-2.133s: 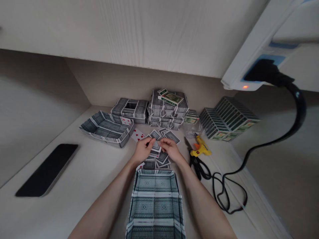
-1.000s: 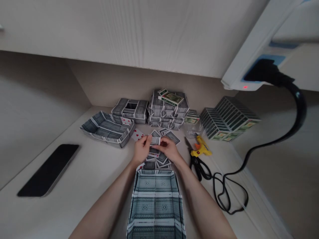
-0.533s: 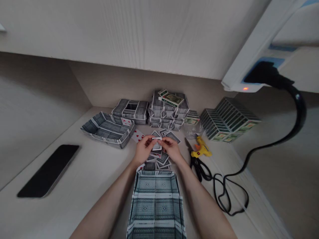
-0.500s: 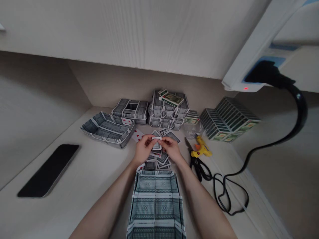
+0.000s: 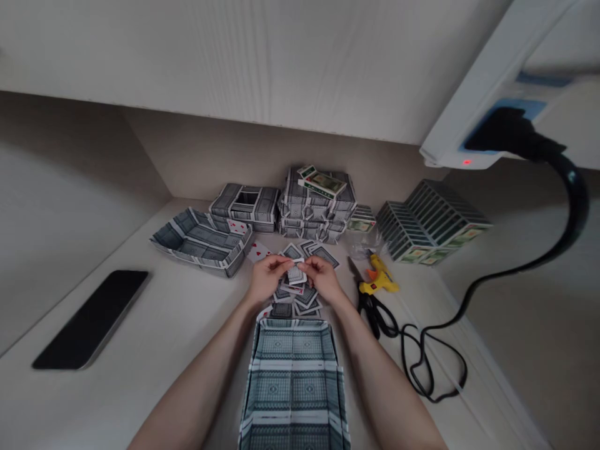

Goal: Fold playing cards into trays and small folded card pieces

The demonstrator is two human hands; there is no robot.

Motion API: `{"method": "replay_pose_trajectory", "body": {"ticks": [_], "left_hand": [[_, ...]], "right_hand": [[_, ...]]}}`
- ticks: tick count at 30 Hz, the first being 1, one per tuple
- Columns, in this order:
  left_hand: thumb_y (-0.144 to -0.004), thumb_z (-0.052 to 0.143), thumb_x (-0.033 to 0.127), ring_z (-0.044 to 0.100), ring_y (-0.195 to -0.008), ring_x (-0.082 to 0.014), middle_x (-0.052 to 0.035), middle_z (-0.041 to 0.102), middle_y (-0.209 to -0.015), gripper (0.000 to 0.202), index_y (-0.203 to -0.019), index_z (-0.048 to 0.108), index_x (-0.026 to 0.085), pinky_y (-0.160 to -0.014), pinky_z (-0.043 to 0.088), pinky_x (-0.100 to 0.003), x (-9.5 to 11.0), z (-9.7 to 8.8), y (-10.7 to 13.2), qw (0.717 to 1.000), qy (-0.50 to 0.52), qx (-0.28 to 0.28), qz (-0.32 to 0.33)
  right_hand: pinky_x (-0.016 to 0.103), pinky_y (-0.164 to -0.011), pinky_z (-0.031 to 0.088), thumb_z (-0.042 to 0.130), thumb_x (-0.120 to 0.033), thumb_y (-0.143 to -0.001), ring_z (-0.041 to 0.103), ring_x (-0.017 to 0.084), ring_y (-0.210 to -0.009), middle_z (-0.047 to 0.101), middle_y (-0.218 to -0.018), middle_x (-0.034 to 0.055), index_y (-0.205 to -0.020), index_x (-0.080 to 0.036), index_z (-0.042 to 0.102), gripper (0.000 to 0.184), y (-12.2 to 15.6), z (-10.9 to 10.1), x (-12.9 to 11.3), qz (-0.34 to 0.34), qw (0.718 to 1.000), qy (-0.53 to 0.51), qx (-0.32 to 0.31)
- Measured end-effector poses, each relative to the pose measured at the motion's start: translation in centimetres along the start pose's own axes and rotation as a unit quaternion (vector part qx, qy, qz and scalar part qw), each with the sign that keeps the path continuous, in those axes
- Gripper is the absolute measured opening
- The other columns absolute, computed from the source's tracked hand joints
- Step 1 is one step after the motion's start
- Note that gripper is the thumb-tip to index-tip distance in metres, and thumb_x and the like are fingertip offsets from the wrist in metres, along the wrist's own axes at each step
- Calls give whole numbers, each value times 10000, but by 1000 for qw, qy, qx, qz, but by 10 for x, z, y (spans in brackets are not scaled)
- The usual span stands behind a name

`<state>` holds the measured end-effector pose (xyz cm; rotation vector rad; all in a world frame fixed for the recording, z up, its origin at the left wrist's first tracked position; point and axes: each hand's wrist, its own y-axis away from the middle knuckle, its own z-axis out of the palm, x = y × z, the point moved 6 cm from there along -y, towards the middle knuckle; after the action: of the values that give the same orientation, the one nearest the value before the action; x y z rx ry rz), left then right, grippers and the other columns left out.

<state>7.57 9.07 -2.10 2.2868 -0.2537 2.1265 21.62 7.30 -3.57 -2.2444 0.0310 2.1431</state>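
Observation:
Between my two hands is a playing card [image 5: 296, 273], its patterned back toward me and its top edge looking bent over. My left hand [image 5: 268, 276] pinches it at the upper left with thumb and fingers. On the other side my right hand [image 5: 322, 274] grips the upper right of the same card. Loose playing cards [image 5: 307, 299] lie scattered on the table under and around my hands, mostly backs up. Closer to me, between my forearms, stands an open tray built of playing cards [image 5: 291, 375].
Card-built boxes [image 5: 316, 206] stand at the back, with a shallow card tray [image 5: 201, 240] at left. A phone [image 5: 91, 320] lies far left. To the right are black-handled scissors [image 5: 375, 312], a yellow glue gun [image 5: 379, 276], stacked card packs [image 5: 431, 222] and a black cable [image 5: 462, 319].
The card in my hands has tilted, so its bent top edge slants now. Both hands stay on it, with small finger shifts. The view has moved slightly.

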Motion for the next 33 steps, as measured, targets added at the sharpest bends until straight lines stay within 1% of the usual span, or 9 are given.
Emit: {"method": "replay_pose_trajectory", "body": {"ticks": [5,9,12,14,17,20,24,28,33], "left_hand": [[-648,614,360,536,-598,-112,-14,632,-683,229,-729,635,147,-544,404,-219,-3,0,0,1000,-10,-9,2],[-660,604,370,514,-573,-98,-7,611,-680,249,-753,614,140,-533,407,-209,-6,-2,-1,1000,7,24,-6],[-672,594,372,491,-539,-83,0,587,-674,261,-778,590,133,-509,405,-200,-8,-8,-3,997,46,65,-13],[-688,581,369,482,-524,-76,3,577,-672,265,-809,581,132,-498,406,-196,-8,-10,-3,995,68,77,-12],[-711,564,347,488,-538,-76,-1,584,-710,300,-935,583,149,-505,415,-195,-2,-10,-1,996,63,68,10],[-722,555,328,509,-582,-84,-18,611,-785,346,-1030,582,175,-530,426,-196,4,-6,2,998,14,46,29],[-721,552,337,529,-603,-94,-41,637,-849,335,-1000,612,162,-537,435,-202,6,-5,2,999,-16,40,27],[-710,555,370,513,-534,-88,-33,650,-788,341,-959,632,151,-501,432,-207,5,-7,0,999,-12,34,8],[-664,602,373,515,-541,-96,-30,655,-733,310,-847,664,131,-512,430,-206,5,-13,-2,998,-16,64,-2]], "right_hand": [[204,-381,234,584,-419,-676,311,65,-367,366,-406,-83,-574,-186,451,288,0,-1,0,-26,999,43,12],[194,-411,266,568,-404,-701,338,62,-411,380,-440,-70,-545,-175,448,302,1,1,-6,-64,996,61,17],[191,-419,313,628,-399,-642,417,75,-454,498,-527,-44,-623,-168,511,260,1,9,-6,-49,998,25,-29],[194,-413,339,656,-395,-607,460,87,-473,572,-606,-20,-703,-167,547,270,2,13,-4,-26,998,-10,-57],[192,-390,337,633,-392,-634,454,76,-429,613,-645,-3,-733,-168,571,252,2,13,-2,-11,998,-30,-57],[188,-372,327,617,-377,-655,435,61,-386,618,-638,-7,-718,-168,582,221,2,12,-2,-9,998,-32,-58],[188,-374,337,633,-354,-640,440,61,-381,620,-628,-7,-728,-162,604,213,2,12,-2,-1,997,-38,-63],[192,-384,347,632,-340,-637,450,65,-384,636,-642,0,-806,-159,634,248,2,13,-1,7,996,-44,-71],[193,-398,353,626,-318,-644,463,69,-393,643,-642,1,-801,-160,654,225,3,13,-1,6,996,-37,-80]]}}
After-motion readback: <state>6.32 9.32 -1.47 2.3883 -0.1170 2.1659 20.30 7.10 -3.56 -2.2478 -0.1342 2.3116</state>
